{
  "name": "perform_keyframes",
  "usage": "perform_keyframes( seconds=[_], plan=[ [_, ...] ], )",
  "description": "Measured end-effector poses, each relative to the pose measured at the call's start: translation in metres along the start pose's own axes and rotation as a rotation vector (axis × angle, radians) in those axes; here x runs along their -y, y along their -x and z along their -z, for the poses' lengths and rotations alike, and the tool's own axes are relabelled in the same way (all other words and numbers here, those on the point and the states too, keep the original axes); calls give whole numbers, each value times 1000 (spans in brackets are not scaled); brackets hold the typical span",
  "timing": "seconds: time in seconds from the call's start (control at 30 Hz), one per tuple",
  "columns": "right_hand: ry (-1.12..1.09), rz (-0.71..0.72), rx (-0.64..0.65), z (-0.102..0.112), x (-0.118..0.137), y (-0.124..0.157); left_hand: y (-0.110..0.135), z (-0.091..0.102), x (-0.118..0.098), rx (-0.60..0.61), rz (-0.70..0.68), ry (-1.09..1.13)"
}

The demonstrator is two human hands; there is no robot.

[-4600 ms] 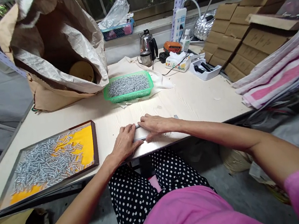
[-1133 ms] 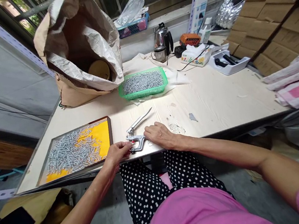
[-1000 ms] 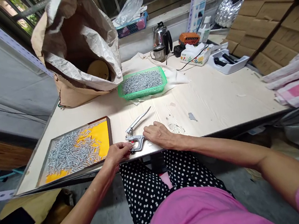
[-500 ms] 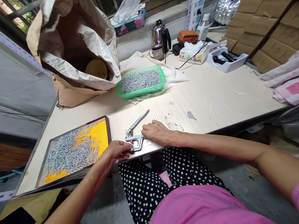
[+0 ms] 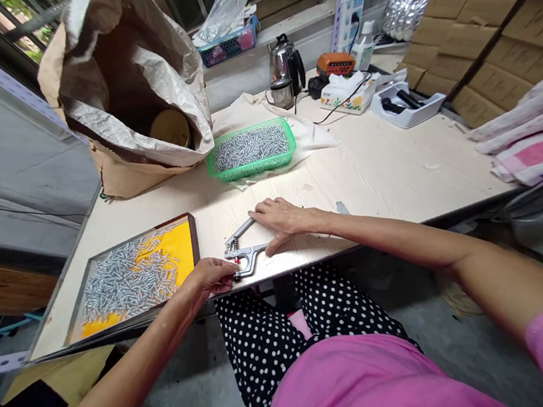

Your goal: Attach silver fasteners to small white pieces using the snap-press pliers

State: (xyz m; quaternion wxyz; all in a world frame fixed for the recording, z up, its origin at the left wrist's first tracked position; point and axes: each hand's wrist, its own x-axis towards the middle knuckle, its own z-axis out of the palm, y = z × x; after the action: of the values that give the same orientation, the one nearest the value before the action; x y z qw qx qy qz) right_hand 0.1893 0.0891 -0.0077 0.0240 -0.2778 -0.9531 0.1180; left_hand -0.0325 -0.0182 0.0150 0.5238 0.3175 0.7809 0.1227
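Observation:
A metal hand press tool (image 5: 241, 256) with a long lever lies on the pale wooden table (image 5: 379, 175) near its front edge. My left hand (image 5: 212, 276) pinches something small at the tool's jaw; what it holds is too small to make out. My right hand (image 5: 280, 219) lies over the tool's lever, fingers bent down on it. To the left, a framed yellow tray (image 5: 183, 243) holds several small silver metal pieces. A green basket (image 5: 252, 166) behind the tool is full of the same pieces.
A big paper sack (image 5: 128, 82) stands at the back left. A kettle (image 5: 285, 67), a tissue box (image 5: 346, 95), a white holder (image 5: 404, 107) and cables sit at the back. Cardboard boxes (image 5: 488, 18) and striped towels (image 5: 538, 125) are stacked at right.
My right hand has moved up from beside the tool's body onto its lever, which has come down lower. My left hand stays at the jaw. The camera shifted slightly.

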Motion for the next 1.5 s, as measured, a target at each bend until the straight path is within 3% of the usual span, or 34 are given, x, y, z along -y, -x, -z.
perform_keyframes(
  seconds=[0.17, 0.27, 0.33, 0.43, 0.5, 0.6, 0.73, 0.9, 1.13, 1.5],
  plan=[
    [18, -42, 15, 4, 8, -1, 1, -1, 0, 4, -22, 13],
    [16, -47, 25, 3, 11, 1, 4, -2, 5, -51, -96, -103],
    [8, -48, 16, 1, 12, 3, 9, -5, 10, -211, -261, -304],
    [10, -53, 5, 0, 14, 4, 11, -15, 13, -443, -639, -619],
    [16, -51, 11, 0, 16, 4, 5, -22, 9, -453, -846, -740],
    [19, -40, 56, 5, 16, 6, -11, -30, -3, -362, -1003, -845],
    [0, -37, 117, 13, 7, 14, -28, -29, -16, -240, -1001, -964],
    [-13, -56, 102, 16, -2, 24, -29, -32, -26, -257, -1067, -1013],
    [-35, -85, 36, 7, 7, 28, -32, -38, -38, -145, -1152, -965],
    [-41, -90, -40, -7, 8, 29, -30, -49, -34, -271, -1080, -903]
  ],
)
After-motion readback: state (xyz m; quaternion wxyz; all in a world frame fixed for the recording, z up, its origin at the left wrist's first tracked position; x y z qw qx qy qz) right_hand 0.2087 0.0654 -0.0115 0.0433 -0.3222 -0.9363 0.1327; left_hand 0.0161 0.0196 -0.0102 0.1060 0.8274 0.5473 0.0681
